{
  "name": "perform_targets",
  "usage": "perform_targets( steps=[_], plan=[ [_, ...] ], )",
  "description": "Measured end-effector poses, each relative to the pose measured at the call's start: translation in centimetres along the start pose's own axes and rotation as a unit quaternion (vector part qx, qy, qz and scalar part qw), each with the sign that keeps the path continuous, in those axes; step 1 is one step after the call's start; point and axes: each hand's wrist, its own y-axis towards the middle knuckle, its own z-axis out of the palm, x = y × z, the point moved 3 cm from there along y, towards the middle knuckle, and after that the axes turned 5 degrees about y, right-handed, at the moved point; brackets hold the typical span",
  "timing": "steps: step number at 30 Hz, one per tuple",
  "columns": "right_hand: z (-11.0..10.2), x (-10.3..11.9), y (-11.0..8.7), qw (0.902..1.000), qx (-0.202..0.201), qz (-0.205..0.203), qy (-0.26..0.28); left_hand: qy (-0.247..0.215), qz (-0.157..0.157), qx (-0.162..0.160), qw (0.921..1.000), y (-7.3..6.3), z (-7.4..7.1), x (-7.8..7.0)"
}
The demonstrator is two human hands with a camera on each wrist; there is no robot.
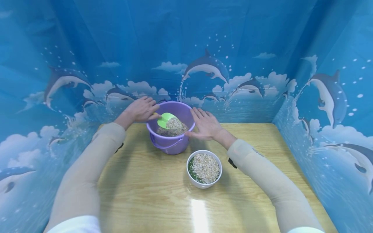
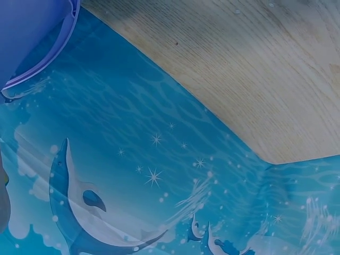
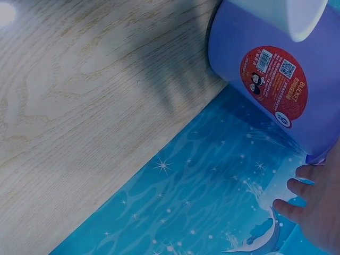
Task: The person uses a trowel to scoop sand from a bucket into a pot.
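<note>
A purple bucket (image 1: pixel 175 149) stands near the back of the table, its handle folded down in front. Pale and darker grains (image 1: pixel 172 132) lie inside it. My left hand (image 1: pixel 142 109) grips the handle of a lime-green scoop (image 1: pixel 164 119) at the bucket's left rim. The scoop tilts into the bucket with pale grains in its bowl. With fingers spread, my right hand (image 1: pixel 206 125) rests at the right rim, thumb along the front edge; in the right wrist view its fingertips (image 3: pixel 289 210) show beside the bucket's wall.
In front of the bucket, toward the right, stands a white bowl (image 1: pixel 190 179) with pale grains over a green inside. The wooden table (image 1: pixel 140 194) ends at a blue dolphin-print backdrop (image 1: pixel 163 38) at the back and both sides. A red label (image 3: pixel 273 87) is on the bucket's wall.
</note>
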Motion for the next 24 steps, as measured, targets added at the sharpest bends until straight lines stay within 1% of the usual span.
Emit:
perform_targets(
  steps=[12,19,24],
  plan=[
    [-0.07,0.05,-0.06,1.0,0.002,0.0,0.0,0.004,-0.015,-0.004,0.9999,-0.53,0.17,-0.24],
    [-0.23,0.08,-0.11,1.0,0.007,-0.001,0.002,0.003,-0.015,-0.017,0.9997,-0.62,0.08,-0.41],
    [-0.34,0.05,-0.13,1.0,0.007,0.0,-0.002,0.003,-0.013,-0.015,0.9998,-0.6,-0.24,-0.65]
  ],
)
